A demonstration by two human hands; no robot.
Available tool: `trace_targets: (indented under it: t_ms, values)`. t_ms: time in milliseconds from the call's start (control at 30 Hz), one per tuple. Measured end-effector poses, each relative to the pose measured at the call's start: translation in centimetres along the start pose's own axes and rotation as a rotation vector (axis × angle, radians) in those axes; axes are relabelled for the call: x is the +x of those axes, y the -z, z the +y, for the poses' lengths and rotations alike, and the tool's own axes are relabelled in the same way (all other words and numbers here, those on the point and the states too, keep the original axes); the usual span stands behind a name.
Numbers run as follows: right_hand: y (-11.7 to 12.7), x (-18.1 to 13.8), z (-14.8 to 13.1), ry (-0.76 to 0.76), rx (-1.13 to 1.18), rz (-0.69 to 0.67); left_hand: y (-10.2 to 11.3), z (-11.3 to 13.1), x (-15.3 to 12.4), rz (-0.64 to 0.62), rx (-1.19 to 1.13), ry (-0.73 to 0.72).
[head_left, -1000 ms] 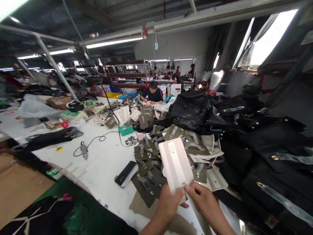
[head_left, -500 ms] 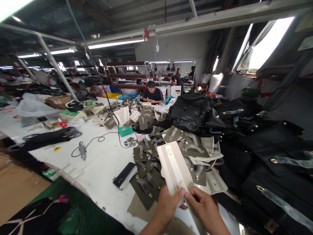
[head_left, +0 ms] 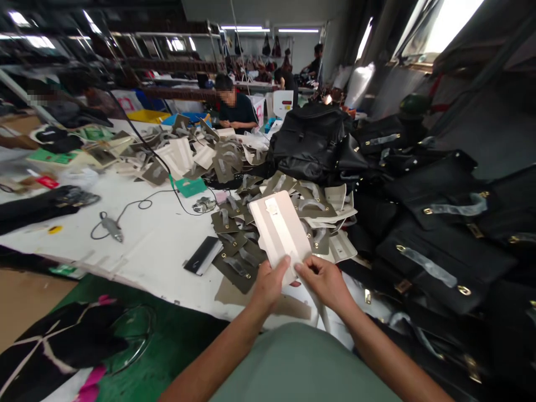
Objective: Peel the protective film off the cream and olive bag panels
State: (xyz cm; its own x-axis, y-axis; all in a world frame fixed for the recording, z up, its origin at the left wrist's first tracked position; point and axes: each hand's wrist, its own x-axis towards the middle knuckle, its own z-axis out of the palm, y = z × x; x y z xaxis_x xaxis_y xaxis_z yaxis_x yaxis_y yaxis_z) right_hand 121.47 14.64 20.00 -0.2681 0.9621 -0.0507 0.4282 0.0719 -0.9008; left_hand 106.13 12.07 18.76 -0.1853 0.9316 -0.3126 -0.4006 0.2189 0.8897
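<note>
Both hands grip a pale panel's lower end: the left hand (head_left: 270, 282) pinches its left edge, the right hand (head_left: 324, 279) its right. The panel (head_left: 280, 230) tilts above olive pieces (head_left: 237, 245) on the desk (head_left: 163, 245).

2 hands (head_left: 268, 283) (head_left: 325, 281), 1 pale panel (head_left: 280, 231)

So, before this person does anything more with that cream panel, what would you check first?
1. Left hand grips the cream panel: ok.
2. Right hand pinches its lower edge: ok.
3. Panel held above the olive pieces: ok.
4. Pale strip below the right hand hangs free: cannot tell.
5. Bare white table left of the pile: ok.
</note>
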Motion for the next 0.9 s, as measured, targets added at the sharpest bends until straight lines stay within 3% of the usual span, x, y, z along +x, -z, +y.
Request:
trace_targets:
  t_ms: [167, 633, 900]
  values:
    - [0.2, -0.2, -0.4, -0.063, 0.008, -0.007, 0.0, -0.1, 0.1, -0.04, -0.03, 0.018]
    - [-0.1, -0.2, -1.4, -0.05, -0.012, -0.044, -0.2, 0.2, 0.5, -0.013, 0.064, -0.06]
    - [-0.6, -0.1, -0.9, -0.001, -0.084, -0.049, -0.6, 0.3, 0.5, 0.099, 0.16, -0.073]
